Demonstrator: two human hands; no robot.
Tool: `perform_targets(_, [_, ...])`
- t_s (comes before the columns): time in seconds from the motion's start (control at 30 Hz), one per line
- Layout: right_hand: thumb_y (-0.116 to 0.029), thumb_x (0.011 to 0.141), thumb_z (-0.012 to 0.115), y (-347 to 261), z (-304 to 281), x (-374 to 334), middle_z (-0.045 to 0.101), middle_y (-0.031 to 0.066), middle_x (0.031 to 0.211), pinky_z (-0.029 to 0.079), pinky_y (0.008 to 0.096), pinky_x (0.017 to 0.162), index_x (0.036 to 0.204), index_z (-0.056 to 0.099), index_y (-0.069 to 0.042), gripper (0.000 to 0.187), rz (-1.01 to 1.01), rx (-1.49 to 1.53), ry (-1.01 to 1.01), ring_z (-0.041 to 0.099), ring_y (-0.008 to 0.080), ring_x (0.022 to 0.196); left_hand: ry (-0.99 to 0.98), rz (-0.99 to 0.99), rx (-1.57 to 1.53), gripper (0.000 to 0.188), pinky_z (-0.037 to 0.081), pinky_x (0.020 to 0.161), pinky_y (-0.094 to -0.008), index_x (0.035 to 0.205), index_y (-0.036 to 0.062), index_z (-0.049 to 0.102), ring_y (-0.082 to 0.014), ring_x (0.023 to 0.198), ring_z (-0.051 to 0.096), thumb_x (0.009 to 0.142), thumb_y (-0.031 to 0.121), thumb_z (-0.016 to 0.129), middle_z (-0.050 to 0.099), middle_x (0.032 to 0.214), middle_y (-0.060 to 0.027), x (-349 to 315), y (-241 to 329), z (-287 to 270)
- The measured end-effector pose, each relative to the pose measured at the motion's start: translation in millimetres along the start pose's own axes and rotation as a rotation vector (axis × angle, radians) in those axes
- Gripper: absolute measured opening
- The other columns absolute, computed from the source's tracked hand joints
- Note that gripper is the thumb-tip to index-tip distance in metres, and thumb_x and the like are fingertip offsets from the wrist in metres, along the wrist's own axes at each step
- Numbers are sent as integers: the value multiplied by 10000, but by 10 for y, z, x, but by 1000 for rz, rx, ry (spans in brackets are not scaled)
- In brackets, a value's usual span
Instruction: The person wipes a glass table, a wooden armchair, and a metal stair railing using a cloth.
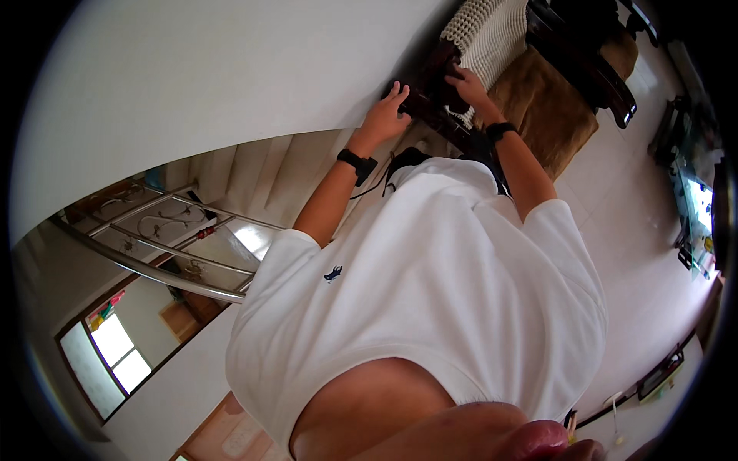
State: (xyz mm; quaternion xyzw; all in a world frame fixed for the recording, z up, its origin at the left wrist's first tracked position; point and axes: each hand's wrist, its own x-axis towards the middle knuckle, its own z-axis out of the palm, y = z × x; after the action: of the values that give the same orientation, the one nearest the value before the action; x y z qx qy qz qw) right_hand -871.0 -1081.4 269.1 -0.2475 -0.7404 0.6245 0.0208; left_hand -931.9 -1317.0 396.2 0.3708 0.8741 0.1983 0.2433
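A dark wooden bench-like seat (440,115) stands beside the wall, with a cream knitted cover (493,38) draped over part of it. My left hand (383,121) is at the near left end of the dark wood, its fingers apart and nothing visible in them. My right hand (470,87) lies at the left edge of the knitted cover, its fingers bent over that edge; the fingertips are partly lost against the dark wood. Each wrist wears a black band.
A brown cushion (530,100) lies on the seat, right of the cover. On the left, a metal stair railing (165,280) curves past steps (265,169). A white wall (231,69) rises ahead. Pale floor (615,207) stretches right toward a dark stand (673,138). A dark cord (370,188) hangs near my left forearm.
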Motion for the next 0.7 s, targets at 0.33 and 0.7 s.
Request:
perform_targets(0.33, [-276,881,664,-83,-55,167,538,232,1184,402,371,981,1335,505,9,559,-78,-75,95,511,383,1142,56,12,-12,694,483,919,-396,1452,123,374,-391,1092,579,803,186,612,310,1501,-222,20,-30,108])
perform_targets(0.7, [-181,859,637,-700,-284,-263,550,225,1120,499,463,784,1305,532,-77,470,-507,-535,-108,586,416,948,180,75,-41,781,463,951,-431,1498,90,247,-433,1191,505,799,162,587,269,1497,-286,-18,-162,320])
